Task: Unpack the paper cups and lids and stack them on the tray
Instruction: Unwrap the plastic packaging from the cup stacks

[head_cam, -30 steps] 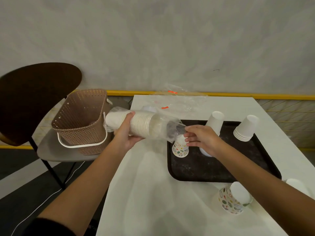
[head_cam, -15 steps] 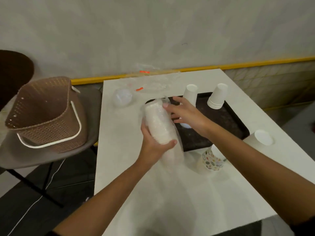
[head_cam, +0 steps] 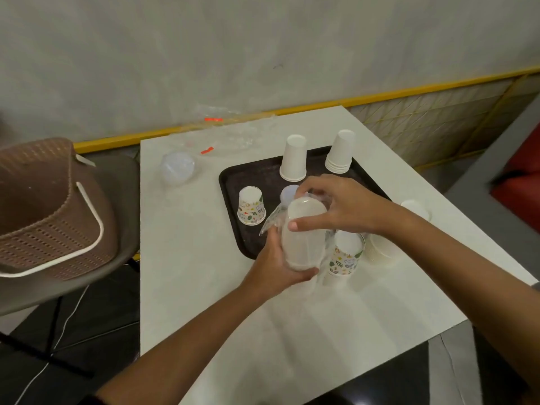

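Now the left hand point(head_cam: 279, 258) wraps the wrapped cup stack point(head_cam: 304, 235) over the tray point(head_cam: 233, 182); the right hand point(head_cam: 342, 206) pinches its top.

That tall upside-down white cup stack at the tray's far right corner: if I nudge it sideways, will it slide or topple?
Probably topples. The white cup stack is tall over a fairly narrow rim, standing on the dark tray. It looks like thin paper, so likely light, and a low push may slide it first. It stands near the tray's raised edge, which could catch the rim and tip it.
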